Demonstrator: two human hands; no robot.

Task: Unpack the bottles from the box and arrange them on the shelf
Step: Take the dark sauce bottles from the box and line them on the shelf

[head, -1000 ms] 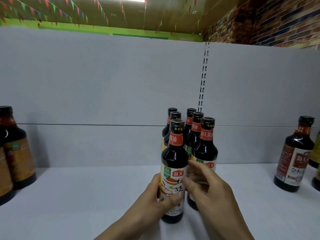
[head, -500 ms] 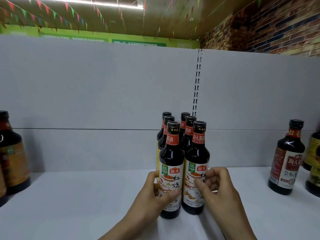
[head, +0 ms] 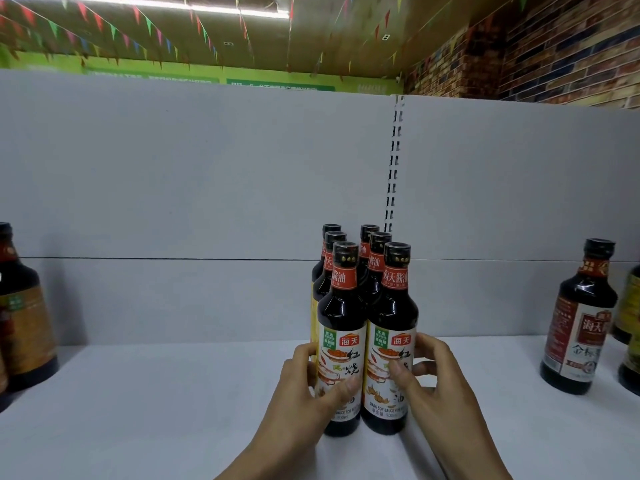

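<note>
The left hand [head: 304, 379] gripped the left front bottle [head: 341, 323] and the right hand [head: 429, 372] the right front bottle [head: 391, 323], fingers [head: 401, 372] curled round the labels [head: 388, 393], a sound hold for heavy-looking, smooth, probably breakable bottles.

Forearms extended forward. Left hand [head: 304, 382] wraps left front bottle [head: 341, 306]; right hand [head: 440, 375] wraps right front bottle [head: 391, 313].

Bright ceiling strip light [head: 173, 6], wide-angle edge distortion.
</note>
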